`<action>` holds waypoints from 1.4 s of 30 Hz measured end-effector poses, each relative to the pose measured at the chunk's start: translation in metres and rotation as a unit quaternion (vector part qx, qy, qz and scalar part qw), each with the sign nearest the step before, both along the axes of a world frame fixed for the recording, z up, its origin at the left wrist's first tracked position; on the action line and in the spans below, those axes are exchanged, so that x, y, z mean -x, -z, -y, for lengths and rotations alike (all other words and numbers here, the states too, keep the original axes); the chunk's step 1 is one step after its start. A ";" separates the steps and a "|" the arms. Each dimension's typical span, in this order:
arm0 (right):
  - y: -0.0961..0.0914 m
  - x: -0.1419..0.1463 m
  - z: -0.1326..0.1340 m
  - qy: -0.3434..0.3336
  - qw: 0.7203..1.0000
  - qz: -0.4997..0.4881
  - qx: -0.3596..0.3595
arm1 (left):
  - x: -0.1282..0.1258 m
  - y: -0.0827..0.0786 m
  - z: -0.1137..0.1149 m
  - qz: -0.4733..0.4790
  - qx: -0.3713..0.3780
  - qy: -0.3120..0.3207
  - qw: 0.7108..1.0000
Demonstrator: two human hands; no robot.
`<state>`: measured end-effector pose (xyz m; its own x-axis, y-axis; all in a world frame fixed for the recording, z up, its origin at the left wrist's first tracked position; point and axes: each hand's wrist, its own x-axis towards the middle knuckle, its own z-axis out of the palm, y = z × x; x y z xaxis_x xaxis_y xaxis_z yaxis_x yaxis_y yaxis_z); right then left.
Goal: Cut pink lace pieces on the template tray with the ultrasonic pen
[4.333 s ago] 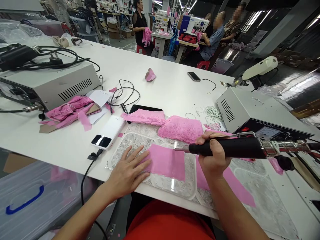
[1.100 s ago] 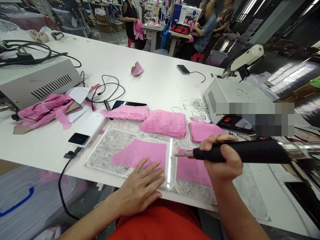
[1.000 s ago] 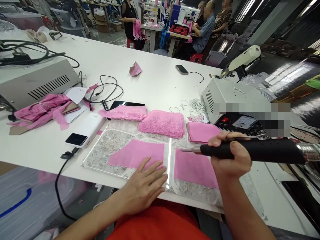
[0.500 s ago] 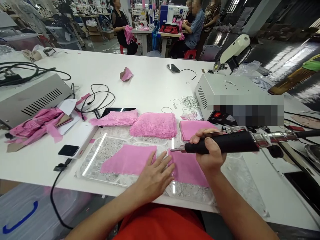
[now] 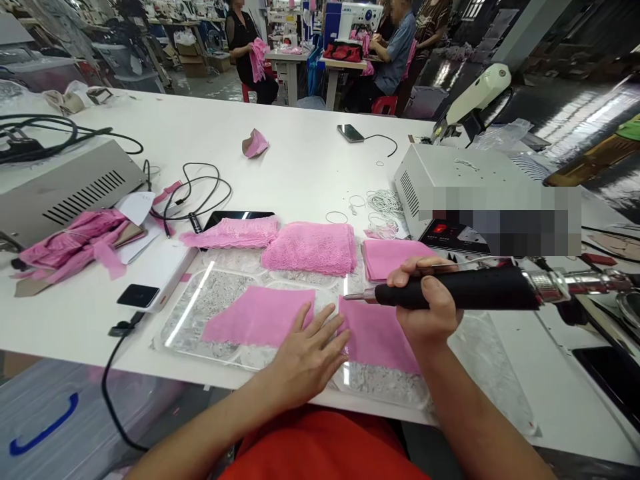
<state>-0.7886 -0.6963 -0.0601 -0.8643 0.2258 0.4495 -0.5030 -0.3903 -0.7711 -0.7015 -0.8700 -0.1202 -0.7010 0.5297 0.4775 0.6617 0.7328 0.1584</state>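
My left hand (image 5: 314,357) lies flat with fingers spread, across the gap between two pink fabric pieces. The left piece (image 5: 257,317) has a slanted outer edge; the right piece (image 5: 377,337) is partly under my right wrist. In my right hand (image 5: 431,307) is a black corded hand tool (image 5: 470,289) with a pointed metal tip and a thin metal lever along its top. Its tip is over the top left corner of the right piece; contact cannot be made out. Both pieces lie on a clear, glossy board (image 5: 187,333).
Behind them are a pink lace stack (image 5: 313,248), a lace strip (image 5: 235,232) and folded pink fabric (image 5: 393,259). A grey box with a red display (image 5: 450,170) stands right, a vented box (image 5: 75,183) left. Cables (image 5: 200,177), a power bank (image 5: 160,280) and phones lie around. People sit beyond.
The view has shifted slightly. Both hands, the tool and the fabric pieces keep nearly the same places relative to one another.
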 end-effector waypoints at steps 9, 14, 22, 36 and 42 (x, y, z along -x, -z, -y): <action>0.005 0.001 0.005 -0.016 1.000 0.003 -0.017 | 0.000 -0.001 0.000 0.010 0.007 0.000 1.000; 0.006 0.001 0.005 -0.017 0.999 0.001 -0.034 | 0.001 0.000 0.000 0.009 -0.002 0.003 1.000; -0.003 -0.002 0.002 -0.022 1.000 -0.005 -0.007 | -0.006 -0.005 0.003 0.001 -0.008 0.019 1.000; 0.003 -0.013 -0.002 -0.094 0.995 0.001 -0.035 | -0.023 -0.003 0.015 0.038 -0.012 0.064 0.997; 0.004 -0.013 -0.003 -0.089 0.994 -0.010 -0.057 | -0.023 -0.005 0.016 0.047 -0.013 0.071 0.996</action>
